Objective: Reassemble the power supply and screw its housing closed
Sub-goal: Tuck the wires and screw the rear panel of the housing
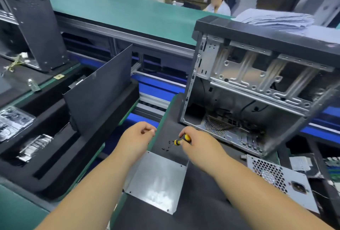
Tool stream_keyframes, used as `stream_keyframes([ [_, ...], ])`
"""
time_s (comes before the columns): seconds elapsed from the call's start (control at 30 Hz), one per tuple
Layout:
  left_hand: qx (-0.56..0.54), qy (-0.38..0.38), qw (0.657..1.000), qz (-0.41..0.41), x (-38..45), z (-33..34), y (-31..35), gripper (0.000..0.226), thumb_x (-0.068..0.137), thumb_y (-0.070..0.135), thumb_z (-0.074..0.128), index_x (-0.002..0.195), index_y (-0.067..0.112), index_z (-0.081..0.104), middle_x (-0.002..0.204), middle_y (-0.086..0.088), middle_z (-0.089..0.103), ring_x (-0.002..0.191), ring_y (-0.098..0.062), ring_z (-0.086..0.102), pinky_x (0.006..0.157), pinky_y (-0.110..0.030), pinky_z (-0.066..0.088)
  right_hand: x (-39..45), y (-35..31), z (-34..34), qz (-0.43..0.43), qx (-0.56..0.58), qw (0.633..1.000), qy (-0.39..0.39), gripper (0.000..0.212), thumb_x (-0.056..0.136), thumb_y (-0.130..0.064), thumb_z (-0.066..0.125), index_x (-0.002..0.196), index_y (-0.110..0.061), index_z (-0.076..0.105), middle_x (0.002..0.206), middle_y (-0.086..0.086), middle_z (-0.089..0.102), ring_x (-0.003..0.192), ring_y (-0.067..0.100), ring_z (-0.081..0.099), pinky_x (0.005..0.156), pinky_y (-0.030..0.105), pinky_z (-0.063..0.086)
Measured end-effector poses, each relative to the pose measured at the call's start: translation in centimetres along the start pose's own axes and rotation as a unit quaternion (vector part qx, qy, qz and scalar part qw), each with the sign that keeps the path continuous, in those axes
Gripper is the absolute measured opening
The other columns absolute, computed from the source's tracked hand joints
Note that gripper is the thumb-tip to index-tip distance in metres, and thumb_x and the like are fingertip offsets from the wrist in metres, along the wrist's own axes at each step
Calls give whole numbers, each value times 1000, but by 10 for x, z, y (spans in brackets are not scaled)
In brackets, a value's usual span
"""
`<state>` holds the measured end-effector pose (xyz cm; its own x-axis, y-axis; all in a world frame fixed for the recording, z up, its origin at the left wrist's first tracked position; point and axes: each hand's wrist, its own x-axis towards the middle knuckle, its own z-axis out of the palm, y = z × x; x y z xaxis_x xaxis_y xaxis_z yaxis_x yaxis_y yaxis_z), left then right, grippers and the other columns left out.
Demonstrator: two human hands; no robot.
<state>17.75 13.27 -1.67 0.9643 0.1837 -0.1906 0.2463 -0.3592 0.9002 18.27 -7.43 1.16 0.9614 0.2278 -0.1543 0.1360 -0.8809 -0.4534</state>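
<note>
A bare metal housing cover (pixel 156 182) of the power supply lies on the black mat just below my hands. The power supply body (pixel 279 180), with its honeycomb grille and socket, rests to the right. My right hand (pixel 195 145) grips a small yellow-and-black screwdriver (pixel 181 140). Several small black screws (pixel 168 146) lie on the mat beside its tip. My left hand (pixel 137 137) hovers over the mat's left edge with fingers pinched together; whether it holds a screw is hidden.
An open computer case (pixel 257 90) stands at the right, behind the hands. A dark side panel (pixel 99 91) leans upright in a black foam tray (pixel 55 147) on the left. A person sits beyond the green conveyor (pixel 128 14). Papers (pixel 276 18) lie on the case.
</note>
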Motion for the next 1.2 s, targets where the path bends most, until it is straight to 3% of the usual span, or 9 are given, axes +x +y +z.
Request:
stream_keyframes([
  [0.07,6,-6,1000,-3,5,-2,-3,18,91,27,58,82,37,69,90,14,69,84,-4,63,55,-17,43,4,-1,4,3,-13,1000,-6,13,97,-37,47,109,-35,52,83,-8,60,70,18,54,56,29,37],
  [0.2,4,-20,1000,-7,14,-3,-11,15,91,29,57,85,35,70,89,25,68,82,8,61,64,-17,42,11,-5,12,13,-17,1000,-13,12,98,-36,46,108,-34,51,78,-9,58,58,10,53,49,26,34],
  [0.37,5,-31,999,-21,18,-1,-19,15,91,30,57,88,36,70,89,18,68,83,2,62,57,-18,42,14,-6,20,19,-27,999,-22,11,98,-36,46,107,-33,51,78,-7,57,68,16,55,52,28,34],
  [0.53,-17,-34,999,-31,19,0,-20,16,91,28,57,88,37,71,91,14,69,89,-2,63,63,-18,45,10,-6,20,11,-29,999,-9,8,97,-37,47,104,-35,51,75,-10,55,70,13,53,53,28,34],
  [0.73,-16,-42,999,-25,10,5,-16,17,90,27,57,87,37,70,91,8,70,91,-13,66,78,-30,53,-3,1,-4,8,11,998,56,8,95,-40,51,102,-40,53,73,-14,53,64,5,51,54,27,37],
  [0.87,-30,-55,998,-29,3,15,-8,16,90,29,58,88,39,69,94,6,70,94,-20,65,77,-29,51,-18,7,-27,11,73,992,100,7,93,-38,55,100,-41,55,75,-10,57,67,14,54,58,31,44],
  [1.03,-91,-65,993,-47,-9,38,10,20,97,19,50,98,27,69,89,5,73,85,-14,67,73,-24,47,-48,17,-59,2,168,973,156,9,92,-34,56,95,-42,58,83,-10,68,73,12,60,66,36,51],
  [1.1,-126,-82,987,-59,-15,51,20,22,100,17,46,103,21,68,93,-2,74,82,-14,68,72,-24,48,-63,24,-71,-1,211,961,181,12,92,-30,57,93,-41,59,81,-11,69,73,8,60,64,30,50],
  [1.2,-204,-118,967,-95,-26,75,39,24,104,17,41,108,16,65,97,-6,75,87,-15,71,72,-23,51,-87,37,-85,-8,293,932,212,17,93,-23,58,90,-39,63,76,-13,71,64,-2,57,52,11,42],
])
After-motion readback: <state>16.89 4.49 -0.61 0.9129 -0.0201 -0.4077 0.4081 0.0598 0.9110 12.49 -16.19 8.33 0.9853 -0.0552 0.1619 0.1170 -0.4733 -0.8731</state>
